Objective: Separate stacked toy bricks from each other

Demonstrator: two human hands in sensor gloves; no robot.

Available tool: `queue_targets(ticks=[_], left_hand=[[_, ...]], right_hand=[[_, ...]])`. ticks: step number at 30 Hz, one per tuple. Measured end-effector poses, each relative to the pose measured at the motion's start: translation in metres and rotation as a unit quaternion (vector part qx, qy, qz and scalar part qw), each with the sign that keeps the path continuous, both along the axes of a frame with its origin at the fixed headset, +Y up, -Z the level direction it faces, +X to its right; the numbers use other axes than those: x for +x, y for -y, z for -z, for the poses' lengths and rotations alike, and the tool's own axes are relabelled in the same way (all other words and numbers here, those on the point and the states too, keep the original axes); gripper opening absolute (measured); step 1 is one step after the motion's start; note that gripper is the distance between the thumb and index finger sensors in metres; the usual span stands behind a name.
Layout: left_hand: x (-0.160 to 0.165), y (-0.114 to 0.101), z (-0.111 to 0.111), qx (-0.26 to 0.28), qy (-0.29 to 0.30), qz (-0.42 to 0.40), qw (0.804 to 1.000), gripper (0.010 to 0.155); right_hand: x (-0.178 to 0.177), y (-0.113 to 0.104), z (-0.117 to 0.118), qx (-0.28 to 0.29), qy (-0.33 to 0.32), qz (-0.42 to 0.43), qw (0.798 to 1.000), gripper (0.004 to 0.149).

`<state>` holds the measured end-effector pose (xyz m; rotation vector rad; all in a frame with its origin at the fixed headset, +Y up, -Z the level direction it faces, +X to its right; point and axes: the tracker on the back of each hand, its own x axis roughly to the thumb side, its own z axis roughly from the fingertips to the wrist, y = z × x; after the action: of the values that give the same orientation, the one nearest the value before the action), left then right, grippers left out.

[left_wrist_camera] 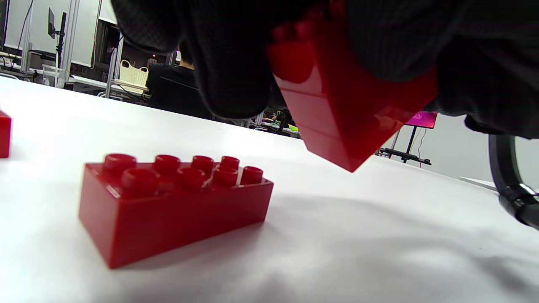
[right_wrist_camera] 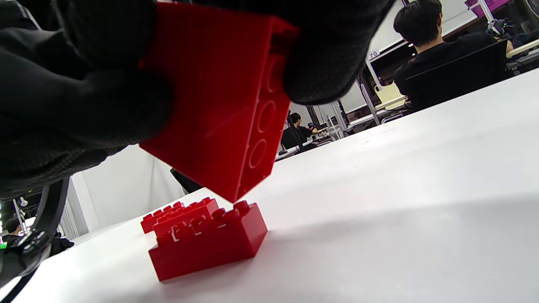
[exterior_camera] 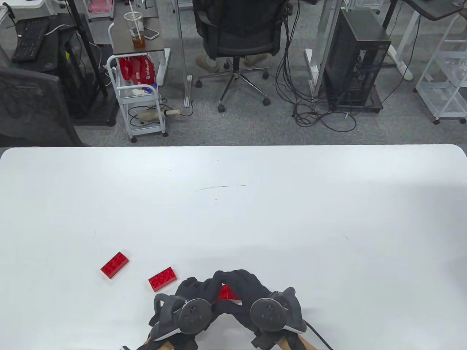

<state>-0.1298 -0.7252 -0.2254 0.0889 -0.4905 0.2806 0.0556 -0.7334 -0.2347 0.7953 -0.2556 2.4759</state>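
Left hand and right hand grip glossy red studded stack; two rectangular loose bricks on smooth white table

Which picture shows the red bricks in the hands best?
The left wrist view: the held bricks fill the frame, seams between the layers visible. The right wrist view shows their hollow underside. In the table view, only a red sliver peeks between the gloves.

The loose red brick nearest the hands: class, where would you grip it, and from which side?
Probably pinch the nearest loose brick across its two long side walls, coming from above. It lies flat, studs up, clear of the far brick, so those smooth faces are open.
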Motion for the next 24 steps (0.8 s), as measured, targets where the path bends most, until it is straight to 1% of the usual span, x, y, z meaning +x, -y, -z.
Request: queue_targets(ticks=[7, 14, 15, 24], left_hand=[[-0.0020, -0.0010, -0.0001, 0.008, -0.007, -0.010, 1.000, 0.078], [-0.0060, -0.0039, -0.0004, 0.025, -0.015, -0.027, 0.999, 0.074], [-0.0062, -0.0043, -0.0008, 0.035, -0.014, -0.029, 0.999, 0.074], [-0.0025, -0.0078, -0.0059, 0.056, -0.019, -0.023, 0.998, 0.075]], right_hand=[[0.0021, -0.0017, 0.0024, -0.015, 0.001, 0.009, 1.000, 0.068], [0.0008, -0.0022, 0.0020, 0.022, 0.012, -0.038, 0.999, 0.067], [0.0007, -0.0027, 0.0017, 0.025, 0.013, -0.039, 0.999, 0.067], [0.0033, -0.0087, -0.0021, 0.046, 0.017, -0.016, 0.999, 0.069]])
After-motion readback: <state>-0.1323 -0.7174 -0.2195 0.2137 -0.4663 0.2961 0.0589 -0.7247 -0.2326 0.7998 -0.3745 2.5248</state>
